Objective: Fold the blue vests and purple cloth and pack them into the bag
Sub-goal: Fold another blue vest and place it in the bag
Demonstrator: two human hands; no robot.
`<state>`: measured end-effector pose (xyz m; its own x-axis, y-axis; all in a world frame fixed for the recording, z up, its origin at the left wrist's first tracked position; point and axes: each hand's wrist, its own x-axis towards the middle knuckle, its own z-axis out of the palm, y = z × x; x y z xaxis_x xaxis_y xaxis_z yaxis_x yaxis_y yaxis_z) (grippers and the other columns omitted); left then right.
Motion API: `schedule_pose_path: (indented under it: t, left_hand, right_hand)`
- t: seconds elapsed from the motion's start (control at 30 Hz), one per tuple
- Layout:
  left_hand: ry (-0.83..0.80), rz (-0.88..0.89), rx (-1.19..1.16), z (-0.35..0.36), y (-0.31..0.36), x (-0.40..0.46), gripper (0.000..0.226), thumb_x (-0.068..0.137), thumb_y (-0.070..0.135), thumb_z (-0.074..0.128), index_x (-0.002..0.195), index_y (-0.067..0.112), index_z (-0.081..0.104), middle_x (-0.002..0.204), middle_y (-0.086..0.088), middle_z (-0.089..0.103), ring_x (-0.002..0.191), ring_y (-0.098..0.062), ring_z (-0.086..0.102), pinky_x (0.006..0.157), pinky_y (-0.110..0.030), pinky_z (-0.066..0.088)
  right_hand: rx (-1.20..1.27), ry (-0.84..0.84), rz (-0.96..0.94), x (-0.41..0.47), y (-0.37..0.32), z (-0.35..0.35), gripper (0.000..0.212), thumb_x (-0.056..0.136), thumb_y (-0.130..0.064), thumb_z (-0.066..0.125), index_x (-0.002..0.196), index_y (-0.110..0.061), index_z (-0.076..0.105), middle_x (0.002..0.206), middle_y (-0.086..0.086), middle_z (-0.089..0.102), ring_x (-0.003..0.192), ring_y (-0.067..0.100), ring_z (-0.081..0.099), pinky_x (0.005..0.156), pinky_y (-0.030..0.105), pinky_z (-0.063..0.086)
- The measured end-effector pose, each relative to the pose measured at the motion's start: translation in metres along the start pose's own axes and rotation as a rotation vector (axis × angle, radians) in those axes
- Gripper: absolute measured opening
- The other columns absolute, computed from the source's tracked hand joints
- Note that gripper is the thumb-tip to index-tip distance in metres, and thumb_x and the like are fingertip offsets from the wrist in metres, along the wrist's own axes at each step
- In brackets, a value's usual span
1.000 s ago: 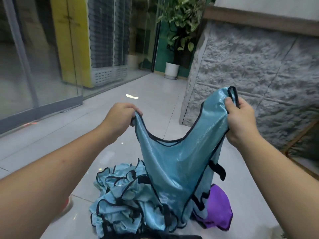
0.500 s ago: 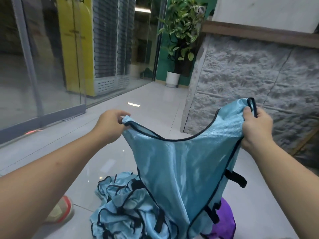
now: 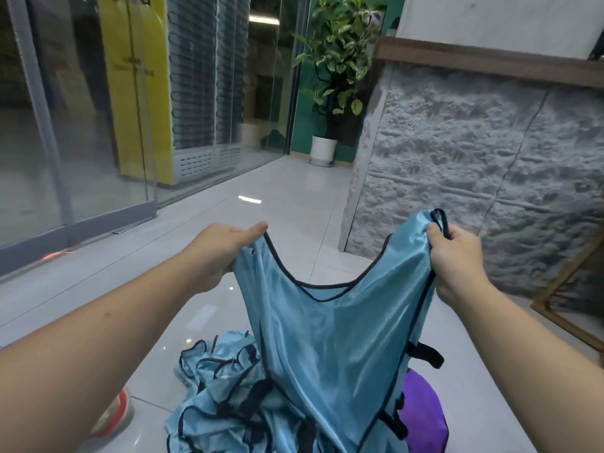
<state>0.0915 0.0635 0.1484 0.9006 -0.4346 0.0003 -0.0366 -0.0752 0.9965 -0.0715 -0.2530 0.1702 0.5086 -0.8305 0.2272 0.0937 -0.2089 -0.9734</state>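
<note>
Glass wall (image 3: 81, 125) far left, tile floor (image 3: 261, 197) shiny and slick-looking. Red-and-grey shoe (image 3: 112, 416) at bottom left, beside the heap.

Left hand (image 3: 222, 250) pinches one shoulder strap of the blue vest (image 3: 333, 338), thumb and fingers closed over the fabric edge. Hands well apart, vest stretched between them, neckline sagging in a U, body hanging down toward the floor.

Below and left of it: pile of blue vests (image 3: 222, 397), crumpled, black trim tangled together. The held vest's lower part runs down into or against that pile; can't tell whether it's clear of it.

Purple cloth (image 3: 425, 416) lies on the floor at lower right, partly behind the held vest. Black side straps (image 3: 425, 354) stick out of the vest's right edge.

Right hand (image 3: 457, 259) grips the other shoulder strap, fist closed round it, trim loop poking above the knuckles. Stone-faced wall (image 3: 490, 174) behind. Bag not in view.

Risks, my read:
- Satin-type fabric, slippery. The left pinch looks light; the strap could slide out mid-fold.
- Side straps could snag the pile's trim and drag other vests up.
- No flat surface in use; a fold made in the air probably won't hold shape.
- Hem may bunch against the pile, giving a skewed fold.
</note>
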Motion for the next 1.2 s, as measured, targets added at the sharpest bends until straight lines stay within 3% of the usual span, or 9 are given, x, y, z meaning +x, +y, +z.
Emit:
schedule_pose_path:
  t: [0.07,0.1,0.23,0.4,0.63,0.8,0.93,1.0,1.2]
  left_hand:
    - [-0.126,-0.028,-0.127,-0.004,0.001,-0.003,0.078,0.073,0.057,0.077,0.109,-0.012,0.067,0.105,-0.024,0.076,0.099,-0.040,0.073,0.083,-0.045,0.059]
    - [-0.180,-0.017,-0.147,-0.006,0.001,-0.005,0.076,0.078,0.051,0.075,0.112,-0.015,0.063,0.112,-0.027,0.074,0.103,-0.041,0.072,0.087,-0.048,0.059]
    - [-0.281,-0.001,-0.164,-0.011,-0.003,0.000,0.018,0.087,0.017,0.075,0.086,0.006,0.061,0.092,-0.017,0.070,0.089,-0.030,0.069,0.091,-0.048,0.054]
    - [-0.298,0.029,-0.107,-0.015,-0.004,0.003,0.037,0.086,-0.029,0.043,0.083,0.005,0.055,0.080,-0.013,0.064,0.077,-0.024,0.065,0.068,-0.030,0.056]
    - [0.043,0.247,0.047,-0.001,-0.005,0.002,0.034,0.090,-0.023,0.050,0.081,0.009,0.058,0.073,-0.008,0.063,0.063,-0.020,0.053,0.057,-0.031,0.044]
    - [-0.077,0.133,0.118,0.000,-0.003,0.002,0.011,0.094,-0.003,0.066,0.089,0.002,0.074,0.082,-0.006,0.072,0.079,-0.021,0.061,0.078,-0.037,0.053]
    - [-0.056,0.017,0.075,0.002,0.000,0.002,0.017,0.099,0.008,0.062,0.099,0.006,0.080,0.077,-0.006,0.060,0.064,-0.019,0.046,0.065,-0.031,0.049]
    - [-0.018,0.000,0.029,0.003,0.004,0.001,0.018,0.101,0.008,0.060,0.100,0.002,0.077,0.078,-0.007,0.067,0.061,-0.018,0.056,0.063,-0.029,0.053]
    - [0.131,-0.235,-0.034,-0.001,0.007,0.005,0.026,0.096,0.003,0.047,0.104,0.005,0.071,0.098,-0.016,0.075,0.081,-0.030,0.068,0.074,-0.042,0.058]
  right_hand:
    - [-0.004,-0.006,0.024,0.004,0.005,-0.002,0.048,0.095,-0.036,0.065,0.109,0.009,0.058,0.086,0.007,0.056,0.077,0.025,0.049,0.068,0.043,0.040]
    - [-0.006,-0.011,0.035,0.005,0.006,-0.002,0.049,0.094,-0.037,0.068,0.107,0.009,0.059,0.085,0.008,0.056,0.076,0.025,0.049,0.068,0.043,0.041]
    - [-0.051,-0.009,0.041,0.004,0.009,-0.001,0.044,0.095,-0.032,0.070,0.089,0.009,0.058,0.079,0.007,0.046,0.074,0.024,0.040,0.069,0.041,0.033]
    - [-0.034,0.012,0.033,0.008,0.012,-0.004,0.043,0.093,-0.031,0.066,0.097,0.010,0.055,0.081,0.006,0.048,0.076,0.024,0.040,0.069,0.042,0.033]
    - [-0.025,0.031,0.030,0.008,0.016,-0.008,0.042,0.094,-0.032,0.066,0.104,0.008,0.057,0.083,0.006,0.052,0.076,0.024,0.045,0.069,0.042,0.036]
    - [-0.036,0.022,0.046,0.008,0.020,-0.008,0.039,0.095,-0.032,0.065,0.103,0.006,0.060,0.083,0.008,0.054,0.077,0.024,0.047,0.069,0.043,0.038]
    - [-0.036,0.007,0.050,0.006,0.020,-0.008,0.034,0.093,-0.034,0.064,0.098,-0.001,0.064,0.082,0.008,0.055,0.077,0.024,0.048,0.070,0.043,0.037]
    - [-0.016,0.018,0.056,0.006,0.021,-0.008,0.035,0.095,-0.032,0.063,0.098,0.002,0.060,0.081,0.008,0.052,0.076,0.024,0.045,0.069,0.043,0.036]
    - [0.004,0.194,0.081,0.011,0.021,-0.014,0.031,0.098,-0.020,0.057,0.073,-0.018,0.039,0.067,0.003,0.029,0.074,0.026,0.029,0.069,0.043,0.026]
